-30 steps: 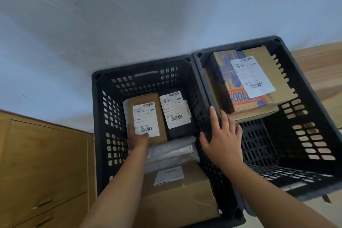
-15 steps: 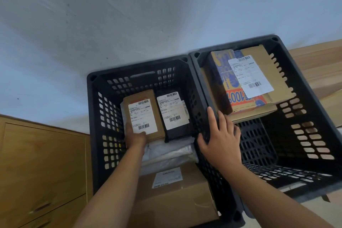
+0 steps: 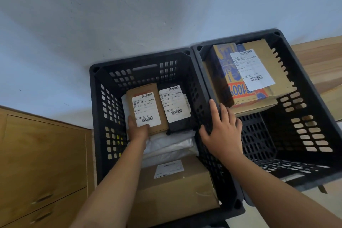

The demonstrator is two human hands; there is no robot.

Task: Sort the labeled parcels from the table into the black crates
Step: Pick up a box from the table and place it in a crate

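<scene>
From the head camera, two black perforated plastic crates stand side by side against a pale wall, their rims touching along the middle. Inside the left black crate (image 3: 100, 122), the left hand (image 3: 137, 129) reaches down and grips the near end of a small brown cardboard parcel with a white barcode label (image 3: 146, 109), thumb lying on the label's lower edge and the other fingers hidden beneath the box. Just beside that parcel, on its right and touching it, lies a black parcel with a white label (image 3: 175, 109). Both rest on crumpled white plastic mailer bags (image 3: 172, 144), and nearer the camera in the same crate sits a larger brown cardboard box with a white label (image 3: 177, 187), partly covered by the left forearm. The right hand (image 3: 223, 131) rests on the shared rims between the crates, fingers spread and fairly straight across the edge, thumb on the left crate's side, holding nothing else. In the right black crate (image 3: 314, 116), a flat cardboard parcel printed in blue and orange with a large white label (image 3: 246, 72) lies tilted at the far end, on top of a plain brown cardboard box (image 3: 259, 106); the near part of this crate shows its bare slotted floor. To the left stands a wooden cabinet with drawers (image 3: 42, 163), and a wooden table (image 3: 318, 57) surface shows behind the right crate.
</scene>
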